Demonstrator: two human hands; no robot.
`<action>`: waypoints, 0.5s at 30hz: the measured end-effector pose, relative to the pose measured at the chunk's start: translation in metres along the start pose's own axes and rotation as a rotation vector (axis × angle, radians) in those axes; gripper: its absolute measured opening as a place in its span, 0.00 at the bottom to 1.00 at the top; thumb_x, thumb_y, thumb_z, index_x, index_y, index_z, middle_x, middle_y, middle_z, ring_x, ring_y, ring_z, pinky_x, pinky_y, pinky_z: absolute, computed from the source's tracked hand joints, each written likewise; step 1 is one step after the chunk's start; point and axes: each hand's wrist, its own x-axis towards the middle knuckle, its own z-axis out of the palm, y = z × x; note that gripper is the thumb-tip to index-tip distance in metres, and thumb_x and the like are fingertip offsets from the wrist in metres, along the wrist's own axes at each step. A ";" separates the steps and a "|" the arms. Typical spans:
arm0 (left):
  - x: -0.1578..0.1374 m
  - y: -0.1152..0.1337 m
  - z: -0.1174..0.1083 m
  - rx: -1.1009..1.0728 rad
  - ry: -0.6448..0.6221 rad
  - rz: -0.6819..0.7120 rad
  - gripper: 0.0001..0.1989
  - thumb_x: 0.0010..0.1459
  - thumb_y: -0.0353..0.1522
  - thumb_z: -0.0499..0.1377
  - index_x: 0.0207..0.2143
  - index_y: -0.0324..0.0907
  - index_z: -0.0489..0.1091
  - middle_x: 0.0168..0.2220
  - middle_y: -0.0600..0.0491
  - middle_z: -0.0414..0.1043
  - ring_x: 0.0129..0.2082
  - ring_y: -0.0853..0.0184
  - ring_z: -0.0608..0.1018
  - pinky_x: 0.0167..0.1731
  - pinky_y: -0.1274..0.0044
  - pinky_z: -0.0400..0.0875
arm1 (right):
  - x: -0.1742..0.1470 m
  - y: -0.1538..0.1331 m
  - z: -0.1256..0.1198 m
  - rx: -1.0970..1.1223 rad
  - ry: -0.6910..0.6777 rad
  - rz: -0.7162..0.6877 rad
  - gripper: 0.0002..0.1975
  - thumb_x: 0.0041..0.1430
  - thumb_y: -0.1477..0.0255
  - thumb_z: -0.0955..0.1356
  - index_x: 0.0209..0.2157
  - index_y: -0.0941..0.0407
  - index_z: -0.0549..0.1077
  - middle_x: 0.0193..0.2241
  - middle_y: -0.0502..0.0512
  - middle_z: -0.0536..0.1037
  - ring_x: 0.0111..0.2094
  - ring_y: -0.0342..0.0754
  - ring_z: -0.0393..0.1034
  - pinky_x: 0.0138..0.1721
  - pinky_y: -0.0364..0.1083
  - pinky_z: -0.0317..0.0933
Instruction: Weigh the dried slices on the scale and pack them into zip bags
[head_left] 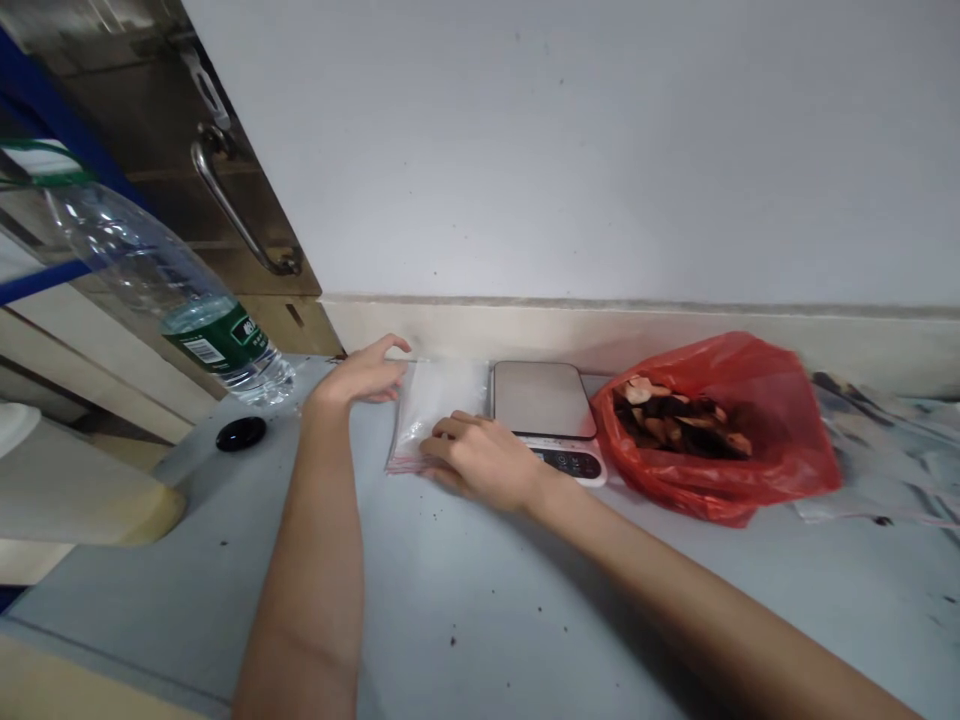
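Left hand [365,378] resting on far left edge of clear bag [439,412]; right hand [484,462] pressing near end, fingers curled. Just right of right hand: scale [546,402], then red bag [720,425] of dark pieces. Left of left hand: bottle [172,290], black cap [241,433].

I see a pale grey-blue flat tabletop [465,600] — dark crumbs speckle it. Along its far edge lie a clear plastic zip bag [439,405], a small steel-topped white digital scale [551,415] and a red plastic bag [720,430] of dried pieces — a round black cap [241,433] sits towards the left edge.
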 end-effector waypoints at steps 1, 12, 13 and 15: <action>0.001 0.000 0.002 0.037 0.000 0.022 0.16 0.45 0.29 0.62 0.40 0.49 0.72 0.19 0.60 0.71 0.26 0.61 0.80 0.29 0.76 0.73 | 0.000 0.000 0.000 0.002 -0.009 -0.013 0.13 0.74 0.69 0.66 0.51 0.59 0.80 0.50 0.65 0.81 0.52 0.56 0.75 0.48 0.51 0.68; 0.010 0.011 0.031 0.419 -0.068 0.297 0.14 0.54 0.30 0.62 0.43 0.45 0.77 0.38 0.50 0.76 0.43 0.58 0.80 0.46 0.74 0.72 | -0.012 0.001 -0.003 0.048 0.003 -0.078 0.17 0.71 0.78 0.66 0.57 0.62 0.78 0.52 0.67 0.82 0.55 0.58 0.76 0.55 0.54 0.70; 0.009 0.013 0.033 0.443 -0.112 0.305 0.15 0.56 0.33 0.62 0.46 0.45 0.78 0.39 0.50 0.76 0.42 0.58 0.80 0.45 0.74 0.72 | -0.017 0.003 -0.006 0.099 0.010 -0.095 0.17 0.71 0.77 0.67 0.58 0.62 0.78 0.53 0.68 0.82 0.56 0.58 0.76 0.56 0.54 0.69; 0.007 0.015 0.038 0.495 -0.170 0.309 0.20 0.58 0.38 0.62 0.53 0.45 0.77 0.43 0.48 0.78 0.44 0.56 0.81 0.47 0.73 0.73 | -0.031 0.010 -0.014 0.195 0.035 -0.118 0.19 0.69 0.78 0.68 0.59 0.62 0.77 0.56 0.69 0.81 0.57 0.59 0.76 0.56 0.54 0.68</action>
